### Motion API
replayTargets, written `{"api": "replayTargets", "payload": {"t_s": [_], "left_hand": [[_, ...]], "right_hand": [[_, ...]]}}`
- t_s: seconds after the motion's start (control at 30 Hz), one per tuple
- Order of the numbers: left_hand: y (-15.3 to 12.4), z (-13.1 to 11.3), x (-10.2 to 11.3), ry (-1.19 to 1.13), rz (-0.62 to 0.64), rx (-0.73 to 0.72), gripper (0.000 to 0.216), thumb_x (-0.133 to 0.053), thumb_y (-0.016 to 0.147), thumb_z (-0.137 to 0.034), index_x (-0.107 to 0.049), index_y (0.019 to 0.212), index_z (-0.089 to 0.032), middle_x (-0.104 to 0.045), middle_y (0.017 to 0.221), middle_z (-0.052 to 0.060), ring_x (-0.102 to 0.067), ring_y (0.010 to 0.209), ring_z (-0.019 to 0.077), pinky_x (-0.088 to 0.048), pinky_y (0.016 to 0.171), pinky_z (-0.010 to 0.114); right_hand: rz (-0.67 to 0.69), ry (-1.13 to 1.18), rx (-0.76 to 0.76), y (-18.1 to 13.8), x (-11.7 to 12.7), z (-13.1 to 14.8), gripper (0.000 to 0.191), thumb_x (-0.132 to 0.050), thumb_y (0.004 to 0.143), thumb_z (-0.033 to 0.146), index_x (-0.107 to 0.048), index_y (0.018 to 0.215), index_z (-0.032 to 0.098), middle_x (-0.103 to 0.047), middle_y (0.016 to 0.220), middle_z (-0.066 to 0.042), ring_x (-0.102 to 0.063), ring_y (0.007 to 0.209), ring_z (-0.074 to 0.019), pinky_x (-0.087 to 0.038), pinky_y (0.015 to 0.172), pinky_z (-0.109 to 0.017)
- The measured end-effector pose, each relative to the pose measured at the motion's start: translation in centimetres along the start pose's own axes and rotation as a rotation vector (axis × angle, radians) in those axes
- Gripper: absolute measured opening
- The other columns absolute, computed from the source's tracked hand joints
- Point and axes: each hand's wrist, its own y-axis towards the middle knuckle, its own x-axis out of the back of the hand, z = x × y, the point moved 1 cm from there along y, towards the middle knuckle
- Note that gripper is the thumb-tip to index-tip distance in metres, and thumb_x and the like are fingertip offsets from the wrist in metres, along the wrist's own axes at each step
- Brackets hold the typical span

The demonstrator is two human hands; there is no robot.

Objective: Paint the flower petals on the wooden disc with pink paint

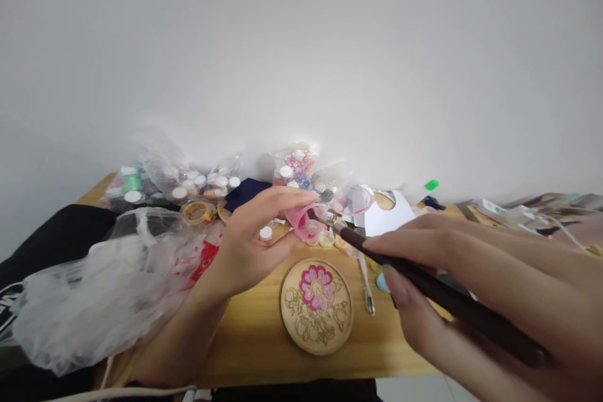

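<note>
My left hand [252, 242] is raised over the wooden table [245, 339] and pinches a small pink cup [305, 222] between thumb and fingers. My right hand [494, 282] grips a dark brush [447, 298] like a pen, its tip reaching into the pink cup. Below them lies a round wooden disc [316, 305] with an outlined flower pattern; one flower on it is painted pink.
Clear plastic bags of small white-capped jars [183, 185] line the back edge by the white wall. A crumpled plastic bag [94, 282] lies at left on dark cloth. A metal-tipped tool [366, 282], white card [386, 217], tape rolls [198, 210] and cables [560, 223] are around.
</note>
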Motion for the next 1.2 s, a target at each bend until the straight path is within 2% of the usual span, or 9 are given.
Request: {"api": "replayTargets", "payload": {"t_s": [0.1, 0.2, 0.33, 0.53, 0.7, 0.83, 0.97, 1.07, 1.2], "left_hand": [[-0.1, 0.1, -0.1, -0.008, -0.008, 0.005, 0.043, -0.072, 0.092, -0.015, -0.071, 0.129, -0.037, -0.079, 0.123, 0.002, -0.075, 0.113, 0.0282, -0.067, 0.101, 0.052], [-0.2, 0.2, -0.1, -0.01, -0.001, 0.005, 0.048, -0.071, 0.09, -0.011, -0.071, 0.13, -0.037, -0.079, 0.124, 0.001, -0.075, 0.114, 0.0271, -0.066, 0.104, 0.052], [-0.3, 0.6, 0.0, -0.011, -0.009, -0.012, 0.055, -0.073, 0.087, -0.007, -0.071, 0.133, -0.038, -0.079, 0.124, 0.0, -0.076, 0.114, 0.0253, -0.067, 0.103, 0.048], [-0.1, 0.6, 0.0, 0.036, -0.047, -0.022, 0.051, -0.077, 0.087, -0.008, -0.074, 0.13, -0.034, -0.08, 0.119, 0.002, -0.076, 0.11, 0.0229, -0.067, 0.099, 0.043], [-0.3, 0.6, -0.4, 0.028, -0.075, 0.019, 0.046, -0.08, 0.088, -0.012, -0.075, 0.127, -0.035, -0.08, 0.12, 0.001, -0.076, 0.111, 0.0227, -0.067, 0.103, 0.045], [-0.4, 0.7, -0.9, 0.03, -0.069, 0.032, 0.042, -0.078, 0.088, -0.011, -0.076, 0.125, -0.031, -0.081, 0.119, 0.002, -0.077, 0.108, 0.0223, -0.067, 0.102, 0.043], [-0.4, 0.6, -1.3, 0.022, -0.061, 0.077, 0.034, -0.079, 0.088, -0.017, -0.076, 0.12, -0.029, -0.081, 0.114, 0.002, -0.078, 0.1, 0.0205, -0.068, 0.09, 0.036], [-0.2, 0.5, -1.8, 0.021, -0.04, 0.105, 0.03, -0.08, 0.088, -0.018, -0.075, 0.116, -0.027, -0.081, 0.11, 0.003, -0.078, 0.097, 0.0197, -0.068, 0.086, 0.033], [-0.2, 0.7, -2.7, -0.01, 0.005, 0.144, 0.027, -0.081, 0.086, -0.02, -0.073, 0.112, -0.022, -0.08, 0.109, 0.005, -0.078, 0.095, 0.0188, -0.067, 0.082, 0.029]], "right_hand": [[0.038, 0.016, 0.011, 0.2, 0.2, -0.2, 0.016, -0.067, 0.092, 0.016, -0.073, 0.1, 0.028, -0.075, 0.077, -0.001, -0.066, 0.057, -0.0166, -0.051, 0.045, -0.028], [0.039, 0.067, -0.027, 0.5, 0.1, -0.8, 0.018, -0.066, 0.089, 0.013, -0.074, 0.096, 0.028, -0.073, 0.073, 0.001, -0.064, 0.054, -0.0143, -0.05, 0.046, -0.026], [-0.042, 0.184, -0.108, 0.6, -0.4, -2.1, 0.02, -0.069, 0.085, 0.011, -0.078, 0.09, 0.028, -0.076, 0.074, 0.001, -0.068, 0.057, -0.0151, -0.049, 0.045, -0.024], [-0.148, 0.419, -0.355, -0.2, -1.9, -3.6, 0.016, -0.071, 0.085, 0.012, -0.081, 0.081, 0.025, -0.073, 0.066, 0.001, -0.063, 0.05, -0.0124, -0.046, 0.041, -0.021], [-0.236, 0.657, -0.417, -1.3, -3.6, -4.4, 0.011, -0.074, 0.086, 0.015, -0.082, 0.083, 0.023, -0.071, 0.06, 0.002, -0.063, 0.046, -0.0119, -0.05, 0.041, -0.02], [-0.324, 0.779, -0.439, -2.9, -4.5, -4.9, 0.008, -0.077, 0.089, 0.02, -0.084, 0.088, 0.023, -0.072, 0.064, 0.0, -0.065, 0.048, -0.0127, -0.049, 0.039, -0.021], [-0.394, 0.776, -0.49, -4.6, -4.5, -5.3, 0.008, -0.077, 0.09, 0.021, -0.085, 0.09, 0.024, -0.073, 0.067, -0.001, -0.065, 0.048, -0.0135, -0.051, 0.04, -0.023], [-0.413, 0.753, -0.514, -5.3, -4.2, -5.5, 0.006, -0.078, 0.089, 0.023, -0.084, 0.088, 0.024, -0.073, 0.067, -0.001, -0.065, 0.049, -0.015, -0.054, 0.042, -0.026], [-0.447, 0.797, -0.517, -6.4, -4.2, -5.6, 0.014, -0.074, 0.088, 0.016, -0.084, 0.089, 0.026, -0.071, 0.066, 0.0, -0.065, 0.049, -0.0147, -0.051, 0.042, -0.026]]}}
